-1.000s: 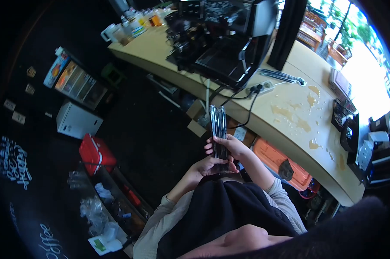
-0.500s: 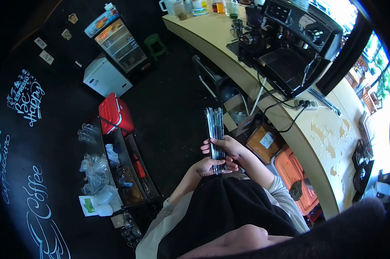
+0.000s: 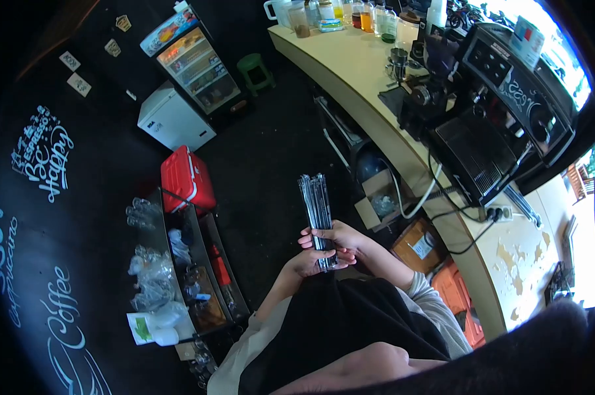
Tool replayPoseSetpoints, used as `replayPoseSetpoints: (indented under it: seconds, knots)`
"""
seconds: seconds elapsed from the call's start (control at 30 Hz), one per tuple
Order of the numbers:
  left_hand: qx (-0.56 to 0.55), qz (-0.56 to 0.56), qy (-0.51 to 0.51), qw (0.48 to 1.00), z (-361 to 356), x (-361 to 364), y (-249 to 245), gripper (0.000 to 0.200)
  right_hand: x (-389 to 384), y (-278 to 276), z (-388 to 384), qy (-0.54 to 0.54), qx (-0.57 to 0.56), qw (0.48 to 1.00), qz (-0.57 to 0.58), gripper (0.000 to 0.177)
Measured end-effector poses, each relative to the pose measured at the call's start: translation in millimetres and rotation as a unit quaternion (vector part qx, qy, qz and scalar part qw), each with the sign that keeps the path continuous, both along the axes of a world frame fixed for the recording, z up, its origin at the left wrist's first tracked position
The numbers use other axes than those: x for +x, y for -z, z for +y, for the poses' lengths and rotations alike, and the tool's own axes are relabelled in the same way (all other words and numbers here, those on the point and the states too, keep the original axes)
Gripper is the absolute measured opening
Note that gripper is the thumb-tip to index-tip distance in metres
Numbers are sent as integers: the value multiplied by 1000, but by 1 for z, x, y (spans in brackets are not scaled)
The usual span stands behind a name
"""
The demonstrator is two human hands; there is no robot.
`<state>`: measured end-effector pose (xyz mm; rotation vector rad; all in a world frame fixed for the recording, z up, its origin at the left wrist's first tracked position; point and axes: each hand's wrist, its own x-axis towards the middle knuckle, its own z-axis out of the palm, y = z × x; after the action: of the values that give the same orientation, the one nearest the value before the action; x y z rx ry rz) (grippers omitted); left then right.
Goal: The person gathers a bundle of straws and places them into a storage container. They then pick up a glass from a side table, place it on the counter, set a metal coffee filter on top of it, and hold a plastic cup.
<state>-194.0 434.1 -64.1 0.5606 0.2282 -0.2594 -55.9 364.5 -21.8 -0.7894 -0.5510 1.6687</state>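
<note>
A bundle of thin, dark straws (image 3: 318,204), apparently in clear wrappers, stands nearly upright in front of my body, its top leaning slightly left. My left hand (image 3: 308,262) is closed round the lower end, with its thumb across the front. Higher up, my right hand (image 3: 342,237) grips the bundle from the right side, thumb over the straws. Some fingers of both hands show behind and beside the bundle, and the palms are partly hidden.
To the left, a shelf unit (image 3: 208,289) holds plastic bags (image 3: 154,276) and a red cooler box (image 3: 189,181). A curved counter (image 3: 370,99) on the right carries an espresso machine (image 3: 482,145), jars and cables. A cardboard box (image 3: 381,201) sits below it. Behind are a white chest freezer (image 3: 172,118) and green stool (image 3: 254,72).
The view has swung a little, so the counter and espresso machine appear farther right. The straw bundle has shifted slightly left and tilts more that way. Both hands keep their hold.
</note>
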Motion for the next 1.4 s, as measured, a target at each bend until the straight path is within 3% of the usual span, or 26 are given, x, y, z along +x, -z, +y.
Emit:
replayPoseSetpoints:
  seconds: [0.4, 0.77, 1.1, 1.4]
  knots:
    - [16, -31, -8, 999, 159, 139, -29, 29, 139, -11, 154, 16, -29, 999, -16, 30]
    - [34, 5, -21, 999, 261, 189, -24, 32, 191, -15, 261, 5, -66, 998, 17, 35]
    - [66, -67, 85, 992, 412, 267, -39, 37, 255, -17, 385, 102, -53, 993, 21, 38]
    - [64, -36, 194, 978, 502, 333, -20, 40, 298, -1, 451, 215, -35, 976, 29, 33]
